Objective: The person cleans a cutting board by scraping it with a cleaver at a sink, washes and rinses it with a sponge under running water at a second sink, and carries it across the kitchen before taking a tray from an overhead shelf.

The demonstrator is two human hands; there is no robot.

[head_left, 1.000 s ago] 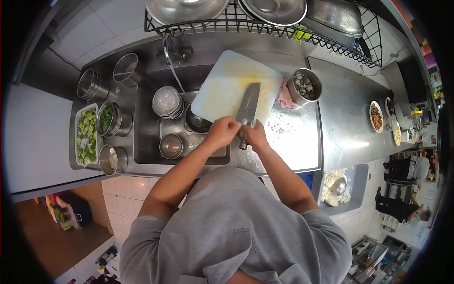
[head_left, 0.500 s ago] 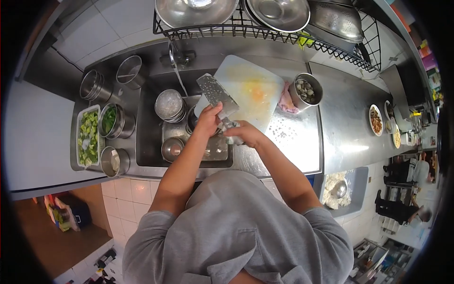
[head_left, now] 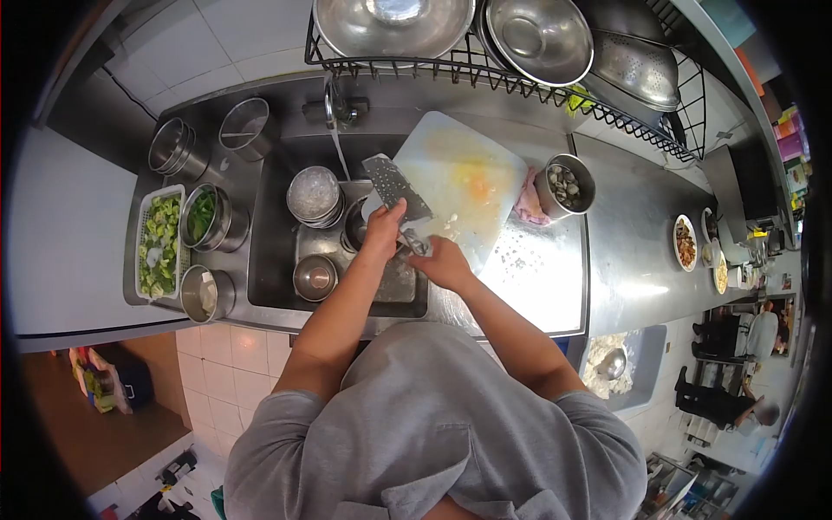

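A wet cleaver (head_left: 395, 185) with a wide blade and water drops is held over the edge between the sink and the cutting board. My left hand (head_left: 384, 232) is closed on it, thumb on the blade near the handle. Closed at the handle's lower end is my right hand (head_left: 445, 263); its fingers partly hide the handle, and I cannot make out whether something else is in them. The white cutting board (head_left: 451, 147), stained yellow and orange, lies under and beyond the blade. Water runs from the faucet (head_left: 330, 102) into the sink (head_left: 279, 247).
Stacked bowls (head_left: 314, 194) and a metal bowl (head_left: 315, 277) sit in the sink. A basket of chopped greens (head_left: 159, 247) and metal pots stand left. Right are a pot of shellfish (head_left: 565, 185), a pink cloth (head_left: 530, 201) and plated food (head_left: 685, 243). A wire rack (head_left: 485, 69) hangs above.
My right hand has shifted slightly right and down along the handle, and the grey-white material seen around the handle shows less. The cleaver stays in my left hand. The view has shifted slightly.
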